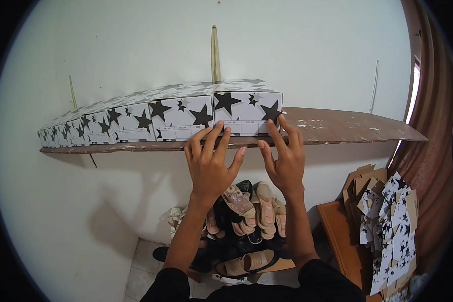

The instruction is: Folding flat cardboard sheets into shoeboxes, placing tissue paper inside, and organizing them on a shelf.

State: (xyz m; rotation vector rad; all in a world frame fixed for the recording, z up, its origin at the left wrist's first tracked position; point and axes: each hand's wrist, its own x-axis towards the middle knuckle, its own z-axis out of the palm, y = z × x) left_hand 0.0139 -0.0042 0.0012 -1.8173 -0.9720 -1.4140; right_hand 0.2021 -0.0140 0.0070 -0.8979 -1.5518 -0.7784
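A row of white shoe boxes printed with black stars stands on a brown wooden wall shelf (337,130). My left hand (210,163) and my right hand (285,157) are raised with fingers spread, fingertips against the front of the rightmost box (246,106). Neither hand grips anything. Next to that box on its left stands another box (181,115), then several more running off toward the far left.
The shelf's right half is bare board. Below on the floor lies a heap of sandals and slippers (244,226). A stack of flattened star-printed cardboard (390,221) leans at the right beside a brown curtain (433,151). A white wall is behind.
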